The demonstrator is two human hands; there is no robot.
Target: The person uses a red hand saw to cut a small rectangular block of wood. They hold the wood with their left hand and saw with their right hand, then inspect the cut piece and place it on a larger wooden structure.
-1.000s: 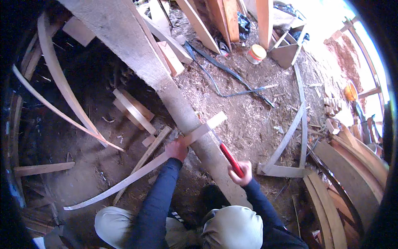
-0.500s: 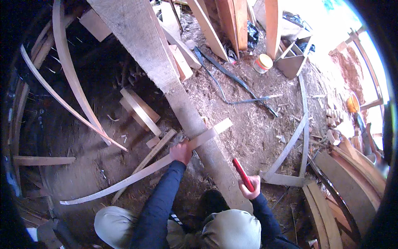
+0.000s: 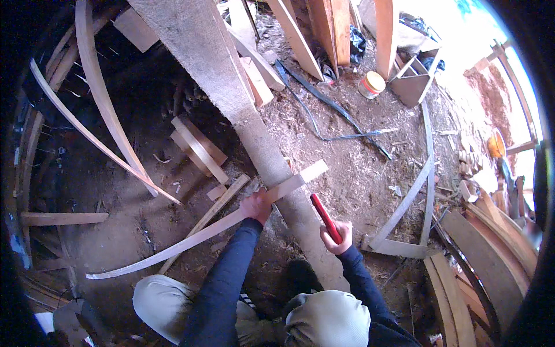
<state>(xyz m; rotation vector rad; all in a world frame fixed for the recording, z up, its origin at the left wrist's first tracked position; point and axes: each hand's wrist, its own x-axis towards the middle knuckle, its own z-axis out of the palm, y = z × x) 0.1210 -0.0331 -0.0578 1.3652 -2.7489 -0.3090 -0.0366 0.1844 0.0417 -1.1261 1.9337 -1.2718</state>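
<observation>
My left hand (image 3: 257,206) is wrapped round a long, curved wooden strip (image 3: 199,239), holding it across the thick wooden beam (image 3: 263,147). The strip's pale squared end juts past the beam's right edge; its tapered end reaches far to the left. In my right hand (image 3: 339,237) is a slim red tool (image 3: 325,215), whose exact kind I cannot make out. Its front end points up and left toward the strip, just short of it, above the beam's right side.
Curved wooden ribs (image 3: 107,110) and stacked blocks (image 3: 199,150) lie to the left. Beyond the beam are a blue strap (image 3: 324,104), a lidded tub (image 3: 371,85) and a wooden toolbox (image 3: 413,87). Jointed strips (image 3: 399,202) and curved planks (image 3: 485,248) lie at right, amid wood shavings.
My right hand has moved up and left, bringing the red tool closer to the strip. My left hand keeps its hold on the strip. The whole view has shifted slightly.
</observation>
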